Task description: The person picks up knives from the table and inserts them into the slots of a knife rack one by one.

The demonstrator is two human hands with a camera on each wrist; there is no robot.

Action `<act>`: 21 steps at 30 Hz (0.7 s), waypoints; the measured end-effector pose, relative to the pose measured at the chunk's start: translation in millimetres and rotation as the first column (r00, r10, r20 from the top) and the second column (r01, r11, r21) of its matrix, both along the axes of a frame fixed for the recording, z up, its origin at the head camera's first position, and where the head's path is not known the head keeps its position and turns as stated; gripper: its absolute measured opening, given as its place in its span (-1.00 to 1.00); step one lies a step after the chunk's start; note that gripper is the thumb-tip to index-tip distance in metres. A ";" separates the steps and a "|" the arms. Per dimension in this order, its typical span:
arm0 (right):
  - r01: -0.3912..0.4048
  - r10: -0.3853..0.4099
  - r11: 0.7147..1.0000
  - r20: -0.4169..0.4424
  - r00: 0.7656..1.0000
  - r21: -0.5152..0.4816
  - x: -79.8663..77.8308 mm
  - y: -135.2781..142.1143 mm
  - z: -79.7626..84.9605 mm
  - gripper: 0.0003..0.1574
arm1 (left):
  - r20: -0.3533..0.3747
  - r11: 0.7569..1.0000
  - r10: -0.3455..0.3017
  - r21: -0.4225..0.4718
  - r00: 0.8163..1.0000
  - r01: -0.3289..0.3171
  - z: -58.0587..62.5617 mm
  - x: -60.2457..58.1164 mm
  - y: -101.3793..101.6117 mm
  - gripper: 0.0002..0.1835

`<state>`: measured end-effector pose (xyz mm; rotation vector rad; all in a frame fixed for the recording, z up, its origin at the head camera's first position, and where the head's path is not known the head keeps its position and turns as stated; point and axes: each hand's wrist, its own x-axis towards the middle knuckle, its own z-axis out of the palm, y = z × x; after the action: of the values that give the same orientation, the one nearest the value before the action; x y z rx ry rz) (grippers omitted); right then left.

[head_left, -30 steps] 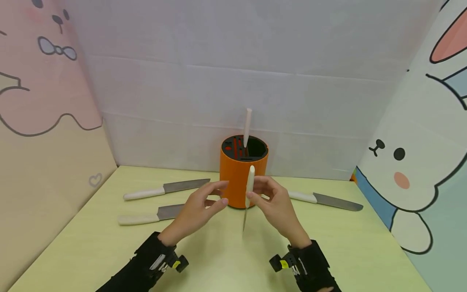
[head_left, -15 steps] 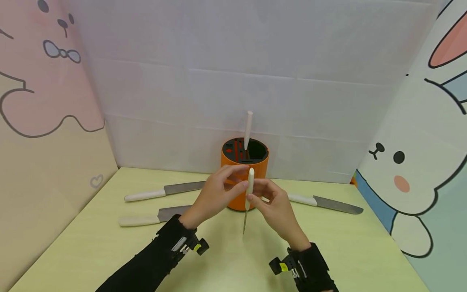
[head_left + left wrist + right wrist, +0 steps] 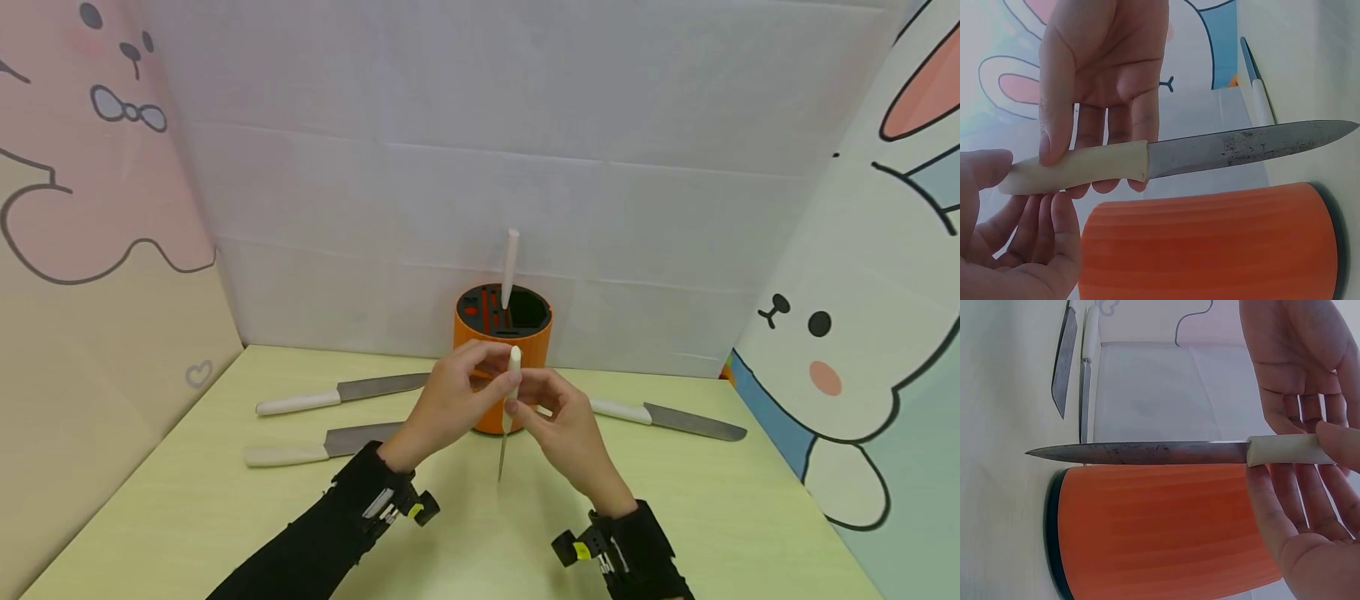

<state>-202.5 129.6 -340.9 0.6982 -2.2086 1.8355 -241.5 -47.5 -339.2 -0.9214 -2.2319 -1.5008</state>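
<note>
Between both hands a kitchen knife [image 3: 515, 360] with a cream handle hangs upright, its pointed, dark-spotted blade [image 3: 1185, 452] downward. My right hand [image 3: 562, 417] pinches the handle between thumb and fingers near the blade. Higher up, at the handle's butt end, my left hand [image 3: 450, 392] holds it between thumb and fingertips, as the left wrist view shows. Just behind the hands stands an orange round knife block [image 3: 502, 343] with a black slotted top. One white-handled knife [image 3: 511, 262] sticks up from that top. The hands cover part of the block's front.
Two white-handled knives, an upper one [image 3: 300, 402] and a lower one [image 3: 288, 454], lie left on the pale yellow table [image 3: 180, 533]. Another knife [image 3: 693, 422] lies on the right. A white wall [image 3: 337, 208] rises behind, with cartoon-printed walls at both sides.
My left hand has moved right and up from beside the block to the knife's handle and now holds it. The right hand and knife have hardly moved.
</note>
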 end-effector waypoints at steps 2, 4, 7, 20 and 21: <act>0.006 -0.006 1.000 0.001 1.000 0.003 0.5 0.0 0.3 -0.64 | -0.012 1.000 0.002 0.000 1.000 -0.002 -0.2 0.1 1.0 -0.69; 0.011 -0.011 1.000 0.001 1.000 0.006 0.9 -0.1 0.5 -0.63 | -0.029 1.000 0.006 -0.002 1.000 -0.006 -0.2 0.6 1.9 -0.71; 0.021 -0.021 1.000 0.003 1.000 0.010 1.5 0.0 0.8 -0.63 | -0.057 1.000 0.009 -0.007 0.998 -0.009 0.2 1.2 2.8 -0.72; -0.037 0.037 0.998 -0.007 0.999 0.052 0.8 10.0 6.7 -0.54 | -0.085 1.000 -0.018 -0.017 0.996 0.016 20.1 -0.1 0.3 -0.66; -0.035 0.035 0.997 -0.001 0.999 0.062 0.7 11.3 7.3 -0.54 | -0.089 1.000 -0.018 -0.021 0.996 0.016 23.5 -1.2 0.0 -0.66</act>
<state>-201.8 140.9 -333.6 0.7545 -2.2744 1.7881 -242.6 -47.5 -315.7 -0.9960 -2.1851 -1.4180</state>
